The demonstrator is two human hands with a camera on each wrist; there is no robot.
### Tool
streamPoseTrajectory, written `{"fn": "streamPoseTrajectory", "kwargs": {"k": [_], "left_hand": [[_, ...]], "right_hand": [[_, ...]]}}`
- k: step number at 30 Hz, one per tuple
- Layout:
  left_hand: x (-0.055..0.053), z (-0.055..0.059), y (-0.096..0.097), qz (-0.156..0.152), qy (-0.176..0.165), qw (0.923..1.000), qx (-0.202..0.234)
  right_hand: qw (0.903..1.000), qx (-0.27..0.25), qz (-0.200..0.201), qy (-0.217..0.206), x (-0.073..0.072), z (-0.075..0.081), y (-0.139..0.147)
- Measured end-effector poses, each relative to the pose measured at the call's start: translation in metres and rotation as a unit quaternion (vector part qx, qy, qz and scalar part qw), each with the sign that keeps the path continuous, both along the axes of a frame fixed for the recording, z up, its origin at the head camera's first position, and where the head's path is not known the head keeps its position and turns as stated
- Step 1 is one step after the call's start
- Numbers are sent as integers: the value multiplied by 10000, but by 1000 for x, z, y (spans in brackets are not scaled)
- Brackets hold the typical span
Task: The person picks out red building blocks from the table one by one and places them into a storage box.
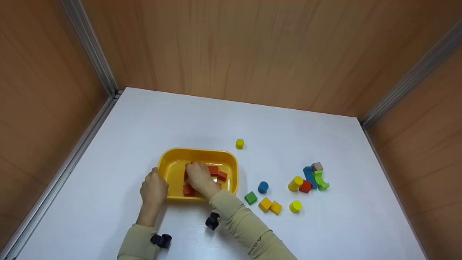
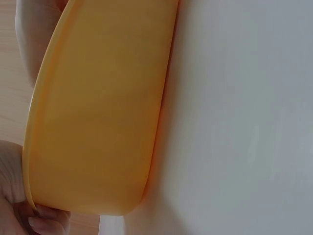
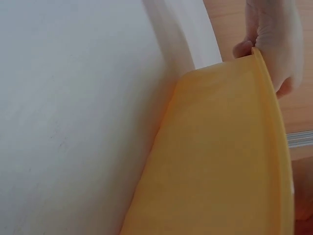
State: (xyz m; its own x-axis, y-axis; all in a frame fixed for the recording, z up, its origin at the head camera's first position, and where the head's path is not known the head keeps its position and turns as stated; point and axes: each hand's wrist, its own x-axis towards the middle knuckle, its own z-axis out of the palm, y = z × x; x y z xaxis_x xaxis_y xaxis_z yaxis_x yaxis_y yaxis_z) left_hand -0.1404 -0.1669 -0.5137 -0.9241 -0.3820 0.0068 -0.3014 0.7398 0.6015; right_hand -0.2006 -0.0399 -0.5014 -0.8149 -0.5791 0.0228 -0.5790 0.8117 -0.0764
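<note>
A yellow tray [image 1: 198,151] stands on the white table with several red blocks [image 1: 213,170] inside. My left hand [image 1: 154,187] grips the tray's left rim; in the left wrist view, the fingers of that left hand [image 2: 46,220] curl round the rim at the corner. Over the tray's middle, my right hand [image 1: 200,177] reaches down among the red blocks. Its fingertips are hidden from above, and the tray wall [image 3: 215,156] covers them in the right wrist view, so whether it pinches a block cannot be seen.
Right of the tray lie a blue cylinder [image 1: 263,187], a green block [image 1: 251,198], orange blocks [image 1: 265,204] and yellow cylinders [image 1: 295,183]. Farther right are a red block [image 1: 305,186], a blue piece [image 1: 310,177], a green arch [image 1: 319,180] and a wooden block [image 1: 317,166]. Wood panels [image 1: 231,50] enclose the table.
</note>
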Motion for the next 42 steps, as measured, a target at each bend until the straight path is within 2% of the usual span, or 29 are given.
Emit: {"fn": "streamPoseTrajectory", "kwargs": {"k": [10,15,20,25,29,32,38,42], "left_hand": [[0,-1,0,26,-71,10000,9],[-1,-1,0,-5,-65,10000,1],[0,-1,0,-23,94,10000,5],[2,1,0,-24,45,10000,18],[2,2,-1,-9,50,10000,6],[2,2,-1,-1,41,10000,-5],[2,1,-2,-3,37,10000,-17],[2,0,-3,0,49,10000,-39]], "right_hand": [[9990,-385,-128,-165,6,10,9],[9957,-856,-237,-260,10,18,17],[9917,-1270,-162,-106,13,27,28],[9817,-1884,-185,-188,18,35,40],[9732,-2296,-163,-20,22,41,51],[9687,-2470,-183,134,25,46,59],[9603,-2756,-435,-13,31,54,77],[9557,-2895,-532,53,35,59,90]]}}
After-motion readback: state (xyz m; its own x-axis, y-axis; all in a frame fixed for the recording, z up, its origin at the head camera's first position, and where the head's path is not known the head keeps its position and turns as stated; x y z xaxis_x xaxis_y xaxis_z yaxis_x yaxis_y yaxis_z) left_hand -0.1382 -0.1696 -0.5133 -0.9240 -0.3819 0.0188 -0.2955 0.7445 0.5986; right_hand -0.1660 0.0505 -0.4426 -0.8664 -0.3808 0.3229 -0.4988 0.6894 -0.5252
